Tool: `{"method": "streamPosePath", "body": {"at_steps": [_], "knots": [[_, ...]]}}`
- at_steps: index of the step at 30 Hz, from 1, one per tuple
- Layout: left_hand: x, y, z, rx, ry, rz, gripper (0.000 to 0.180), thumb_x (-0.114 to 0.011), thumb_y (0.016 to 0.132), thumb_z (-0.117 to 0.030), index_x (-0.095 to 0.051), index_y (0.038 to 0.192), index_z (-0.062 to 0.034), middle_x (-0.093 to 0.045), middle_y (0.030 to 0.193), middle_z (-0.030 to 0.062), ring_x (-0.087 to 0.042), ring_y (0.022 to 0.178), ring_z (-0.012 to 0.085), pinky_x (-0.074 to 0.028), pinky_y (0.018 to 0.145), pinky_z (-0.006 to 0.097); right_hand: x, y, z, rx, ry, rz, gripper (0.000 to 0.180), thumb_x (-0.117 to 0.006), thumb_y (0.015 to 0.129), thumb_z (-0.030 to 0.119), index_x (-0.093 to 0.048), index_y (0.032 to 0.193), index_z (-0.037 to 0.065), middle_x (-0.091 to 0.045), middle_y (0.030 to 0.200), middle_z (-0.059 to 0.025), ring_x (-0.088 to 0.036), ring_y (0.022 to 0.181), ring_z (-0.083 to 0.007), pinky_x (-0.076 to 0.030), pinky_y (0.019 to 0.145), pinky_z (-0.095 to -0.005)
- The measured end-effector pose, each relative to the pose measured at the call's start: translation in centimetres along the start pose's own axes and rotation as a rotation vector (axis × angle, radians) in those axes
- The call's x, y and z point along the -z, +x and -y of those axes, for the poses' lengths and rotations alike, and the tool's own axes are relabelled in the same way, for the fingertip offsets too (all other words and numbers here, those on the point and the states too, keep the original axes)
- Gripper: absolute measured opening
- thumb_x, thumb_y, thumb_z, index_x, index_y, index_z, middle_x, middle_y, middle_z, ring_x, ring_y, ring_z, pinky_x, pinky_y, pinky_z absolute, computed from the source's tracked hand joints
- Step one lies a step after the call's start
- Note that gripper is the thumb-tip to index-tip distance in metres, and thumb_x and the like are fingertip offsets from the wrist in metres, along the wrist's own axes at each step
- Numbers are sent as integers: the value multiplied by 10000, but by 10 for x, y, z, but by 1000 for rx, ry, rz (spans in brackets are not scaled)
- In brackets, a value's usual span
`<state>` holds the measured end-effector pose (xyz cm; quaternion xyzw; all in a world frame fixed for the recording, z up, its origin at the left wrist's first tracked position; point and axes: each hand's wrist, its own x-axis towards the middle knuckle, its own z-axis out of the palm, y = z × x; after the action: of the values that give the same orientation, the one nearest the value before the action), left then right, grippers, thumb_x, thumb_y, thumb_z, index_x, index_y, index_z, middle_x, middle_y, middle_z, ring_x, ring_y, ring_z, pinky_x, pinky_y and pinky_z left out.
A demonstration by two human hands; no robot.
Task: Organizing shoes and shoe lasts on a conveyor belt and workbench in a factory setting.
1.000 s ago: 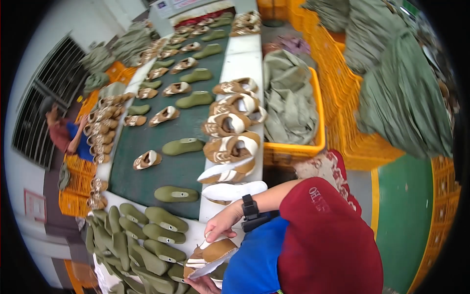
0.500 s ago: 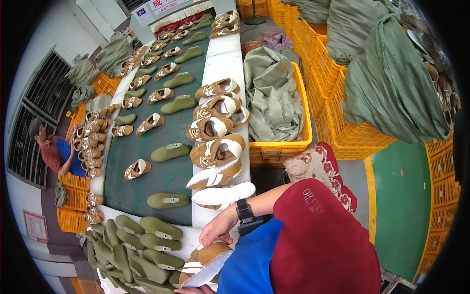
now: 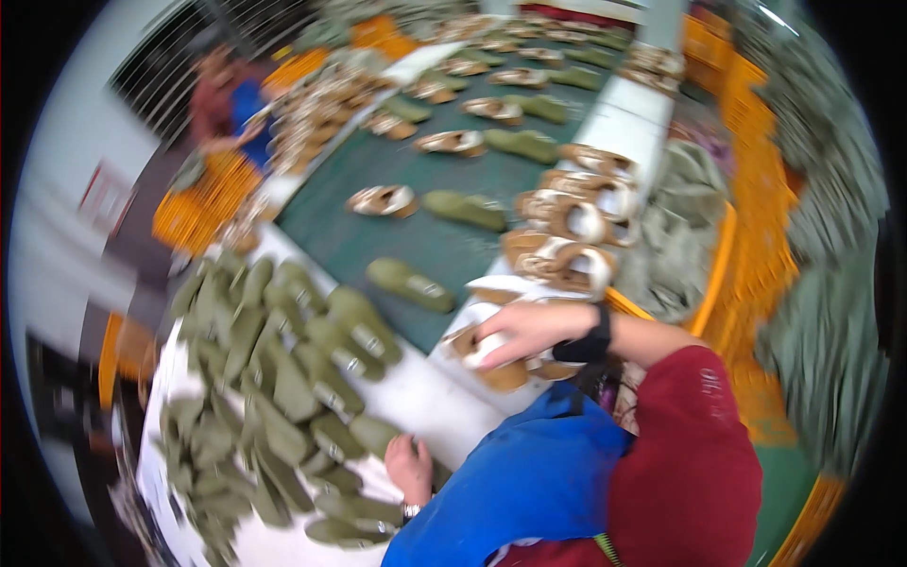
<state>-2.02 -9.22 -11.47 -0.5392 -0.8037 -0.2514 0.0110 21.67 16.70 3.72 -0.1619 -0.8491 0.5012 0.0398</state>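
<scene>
My right hand (image 3: 515, 331) is closed on a brown and white shoe (image 3: 501, 376), at the near end of a row of shoes along the white table edge. Its fingers are around the shoe's white part near the opening. My left hand (image 3: 409, 465) hovers low at the right side of a heap of olive-green shoe lasts (image 3: 274, 378). Its fingers look loosely apart, with nothing seen in them, though blur softens them. One green last (image 3: 373, 435) lies just beside its fingertips.
A dark green belt (image 3: 350, 241) carries pairs of shoes and lasts, including a single last (image 3: 409, 284) near its front end. An orange crate (image 3: 710, 295) with grey-green cloth stands to the right. Another person (image 3: 227, 104) works beyond the belt's left side.
My view has swung, showing more of the lasts. My right hand has carried the shoe from beside the heap to the row's near end. My left hand has let go of it.
</scene>
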Motion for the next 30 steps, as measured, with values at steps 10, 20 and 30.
{"method": "streamPosePath", "body": {"at_steps": [10, 20, 30], "knots": [[14, -6, 0, 137, -32, -156, 132, -648, 722, -89, -613, 834, -30, -613, 854, 154, -573, 895, 334, -416, 842, 427, 121, 99, 87, 146, -403, -230, 365, -657, 791, 325, -586, 981, 22, -626, 843, -133, -619, 795, -205, -476, 681, -326], [14, -6, -1, 258, -97, -124, 85, -631, 715, -83, -614, 792, -51, -610, 813, 118, -575, 885, 305, -398, 866, 443, 52, 308, -43, -26, -606, -94, 358, -624, 750, 368, -615, 1044, 165, -641, 970, -123, -606, 933, -301, -473, 808, -409], [4, -5, 2, 328, -113, -135, 80, -648, 682, -74, -629, 760, -74, -617, 773, 90, -597, 876, 291, -405, 868, 453, -18, 420, -158, -141, -184, -395, 667, -488, 710, -39, -376, 1329, 183, -367, 1299, -221, -396, 1200, -368, -361, 994, -399]]}}
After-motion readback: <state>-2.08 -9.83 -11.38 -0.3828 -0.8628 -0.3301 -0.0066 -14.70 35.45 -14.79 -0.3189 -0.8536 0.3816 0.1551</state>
